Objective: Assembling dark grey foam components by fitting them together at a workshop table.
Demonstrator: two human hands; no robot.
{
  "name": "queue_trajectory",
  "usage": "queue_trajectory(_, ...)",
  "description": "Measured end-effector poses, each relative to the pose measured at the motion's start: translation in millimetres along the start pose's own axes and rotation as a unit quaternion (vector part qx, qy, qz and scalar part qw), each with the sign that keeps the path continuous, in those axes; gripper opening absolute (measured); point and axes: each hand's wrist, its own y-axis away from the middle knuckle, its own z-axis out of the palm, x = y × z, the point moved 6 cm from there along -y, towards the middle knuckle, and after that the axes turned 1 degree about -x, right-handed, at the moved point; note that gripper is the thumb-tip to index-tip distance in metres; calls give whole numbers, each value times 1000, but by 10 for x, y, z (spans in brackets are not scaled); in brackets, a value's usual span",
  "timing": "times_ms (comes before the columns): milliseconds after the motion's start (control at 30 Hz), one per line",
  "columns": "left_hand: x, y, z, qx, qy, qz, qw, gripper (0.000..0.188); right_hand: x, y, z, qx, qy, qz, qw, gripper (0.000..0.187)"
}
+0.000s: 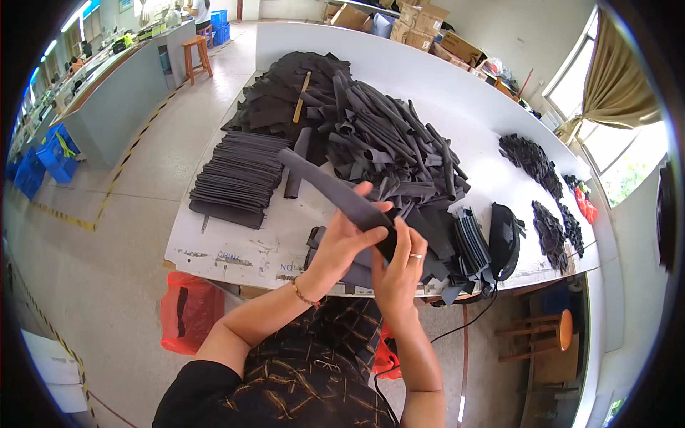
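Note:
A long dark-grey fabric piece [321,182], rolled or folded into a sleeve-like strip, slants across the front of me. My left hand [346,239] grips its near end, thumb on top and fingers around it. At that same end my right hand [401,264], with a ring on one finger, pinches the edge. Behind them lies a big loose heap of similar dark strips [385,135]. To the left sits a neat row of stacked strips [239,171], with one single strip [296,178] beside it. Right of my hands stands another upright stack of pieces [472,239].
The white table [235,250] has a raised back panel. A wooden stick [302,96] rests on the heap. A black rounded object [505,241] stands by the right front edge, near a cable. Smaller dark piles [531,164] lie right. A red bag [189,314] sits below left, a stool [560,330] below right.

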Motion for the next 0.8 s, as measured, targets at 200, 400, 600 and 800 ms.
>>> queue_trajectory(200,-170,-2,104,-93,100,-24,990,25,6,56,76,-27,-54,-34,998,43)
queue_trajectory(400,-21,-123,-96,-35,100,-36,994,25,92,44,-1,-58,-37,-27,997,36)
queue_trajectory(600,-280,19,-4,-31,157,-87,983,24,85,42,80,-91,-57,-82,991,32)
queue_trajectory(800,-150,-40,-127,-3,158,-85,984,27,191,117,-5,-119,-64,-15,991,27)
